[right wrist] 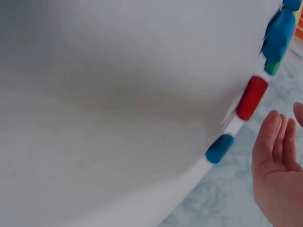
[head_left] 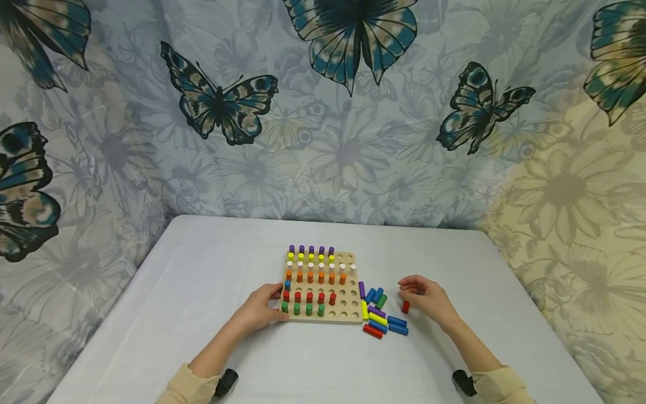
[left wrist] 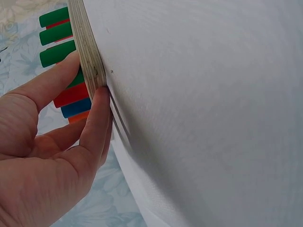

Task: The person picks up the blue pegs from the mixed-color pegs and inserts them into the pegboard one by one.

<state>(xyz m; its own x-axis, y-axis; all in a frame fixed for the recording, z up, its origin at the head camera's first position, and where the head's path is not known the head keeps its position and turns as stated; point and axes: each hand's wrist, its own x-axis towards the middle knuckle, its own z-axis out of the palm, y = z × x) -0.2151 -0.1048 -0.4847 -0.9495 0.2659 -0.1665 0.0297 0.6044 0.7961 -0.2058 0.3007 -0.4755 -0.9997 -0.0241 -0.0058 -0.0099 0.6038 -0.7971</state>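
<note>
A wooden pegboard [head_left: 323, 315] lies mid-table, with rows of purple, yellow, white, orange, red and green pegs and a single blue peg [head_left: 287, 285] standing in its holes. My left hand [head_left: 259, 308] grips the board's left front corner; in the left wrist view the thumb is on the peg side and fingers touch the edge. To the right of the board, my right hand [head_left: 425, 297] hovers with loosely bent fingers, holding nothing. Just below its fingertips is a loose red peg [head_left: 406, 307]. A blue peg [right wrist: 220, 148] lies beyond that red one in the right wrist view.
Loose pegs in blue, yellow, purple, green and red [head_left: 373, 331] lie in a pile against the board's right side. A white cloth [head_left: 323, 365] covers the table. Butterfly-patterned fabric [head_left: 348, 151] hangs behind it. Black wrist devices [head_left: 226, 382] are near both sleeves.
</note>
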